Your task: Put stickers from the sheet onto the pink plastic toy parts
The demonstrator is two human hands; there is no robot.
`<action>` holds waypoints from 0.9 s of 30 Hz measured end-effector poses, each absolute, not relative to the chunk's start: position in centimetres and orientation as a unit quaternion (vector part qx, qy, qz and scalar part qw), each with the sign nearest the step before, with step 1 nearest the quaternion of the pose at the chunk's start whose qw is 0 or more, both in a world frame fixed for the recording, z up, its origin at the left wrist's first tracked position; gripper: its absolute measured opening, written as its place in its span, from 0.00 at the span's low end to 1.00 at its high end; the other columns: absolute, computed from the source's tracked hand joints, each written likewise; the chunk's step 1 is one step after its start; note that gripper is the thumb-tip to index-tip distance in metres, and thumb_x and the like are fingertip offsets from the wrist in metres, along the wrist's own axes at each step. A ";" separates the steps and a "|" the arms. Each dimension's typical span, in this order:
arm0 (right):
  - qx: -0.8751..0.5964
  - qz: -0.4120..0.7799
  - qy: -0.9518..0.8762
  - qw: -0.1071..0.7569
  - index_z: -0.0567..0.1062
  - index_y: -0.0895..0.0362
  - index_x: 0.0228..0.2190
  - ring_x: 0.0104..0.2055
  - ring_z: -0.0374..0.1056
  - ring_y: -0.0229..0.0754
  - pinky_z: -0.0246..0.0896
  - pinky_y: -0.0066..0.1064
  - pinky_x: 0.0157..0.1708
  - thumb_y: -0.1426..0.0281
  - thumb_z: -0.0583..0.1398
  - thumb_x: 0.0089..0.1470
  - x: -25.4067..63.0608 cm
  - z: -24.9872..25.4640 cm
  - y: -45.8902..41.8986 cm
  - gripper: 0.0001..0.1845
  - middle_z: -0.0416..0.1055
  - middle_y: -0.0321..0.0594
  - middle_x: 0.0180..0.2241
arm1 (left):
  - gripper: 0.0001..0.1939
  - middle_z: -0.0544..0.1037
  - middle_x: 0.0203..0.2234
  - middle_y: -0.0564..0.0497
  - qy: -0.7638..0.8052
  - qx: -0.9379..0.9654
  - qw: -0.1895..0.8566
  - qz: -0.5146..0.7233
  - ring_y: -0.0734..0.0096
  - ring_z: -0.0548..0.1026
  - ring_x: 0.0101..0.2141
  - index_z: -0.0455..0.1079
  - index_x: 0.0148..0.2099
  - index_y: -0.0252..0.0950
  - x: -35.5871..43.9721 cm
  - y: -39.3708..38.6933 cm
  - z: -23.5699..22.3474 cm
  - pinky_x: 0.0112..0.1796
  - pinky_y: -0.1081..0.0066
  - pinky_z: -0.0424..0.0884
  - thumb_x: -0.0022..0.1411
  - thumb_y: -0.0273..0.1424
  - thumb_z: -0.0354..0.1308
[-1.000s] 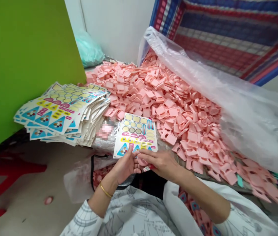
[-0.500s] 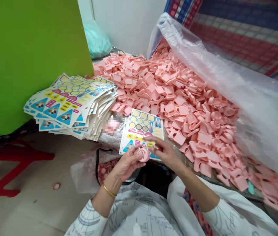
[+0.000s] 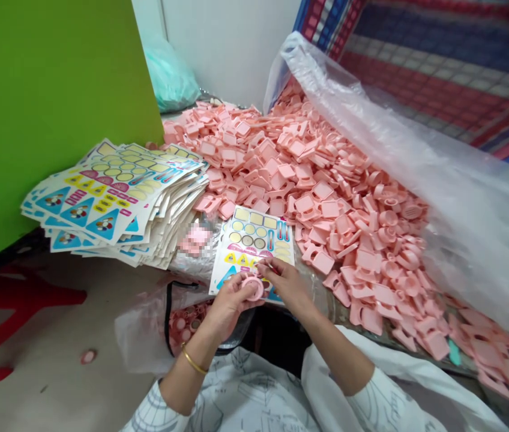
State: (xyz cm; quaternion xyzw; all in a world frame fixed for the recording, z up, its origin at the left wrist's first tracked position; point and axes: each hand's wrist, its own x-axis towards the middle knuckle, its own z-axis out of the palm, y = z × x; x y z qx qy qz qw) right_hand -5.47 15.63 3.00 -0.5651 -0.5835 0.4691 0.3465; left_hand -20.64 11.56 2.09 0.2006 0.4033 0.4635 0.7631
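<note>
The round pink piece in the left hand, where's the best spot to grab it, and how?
Probably by the rim of the round piece, coming from its lower left, thumb on its face and fingers behind. It's round with a raised edge, which should stop fingers slipping. The left hand holds it from that side; the right hand crowds its upper right.
</note>
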 end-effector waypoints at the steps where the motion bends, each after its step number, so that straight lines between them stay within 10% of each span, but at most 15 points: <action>1: -0.582 0.443 -0.592 0.338 0.75 0.52 0.37 0.33 0.69 0.42 0.63 0.31 0.33 0.52 0.58 0.54 -5.3 2.8 16.1 0.18 0.73 0.34 0.30 | 0.22 0.79 0.36 0.46 0.408 0.197 0.757 0.471 0.64 0.79 0.36 0.70 0.41 0.33 -20.6 12.0 2.2 0.40 0.66 0.75 0.48 0.38 0.72; 12: -0.682 0.124 -0.692 0.201 0.75 0.54 0.40 0.42 0.68 0.43 0.55 0.32 0.40 0.65 0.53 0.64 -6.4 -0.5 21.9 0.12 0.75 0.42 0.42 | 0.14 0.78 0.41 0.46 0.452 0.118 0.653 0.596 0.64 0.78 0.48 0.59 0.36 0.37 -19.3 17.0 0.6 0.51 0.63 0.71 0.54 0.29 0.65; 27: -0.665 0.173 -0.701 0.193 0.75 0.51 0.39 0.40 0.69 0.41 0.54 0.30 0.36 0.63 0.54 0.63 -6.2 -0.2 21.3 0.11 0.75 0.37 0.41 | 0.13 0.78 0.41 0.46 0.450 0.107 0.653 0.600 0.64 0.79 0.46 0.60 0.38 0.37 -19.4 17.1 -0.4 0.51 0.62 0.72 0.56 0.30 0.63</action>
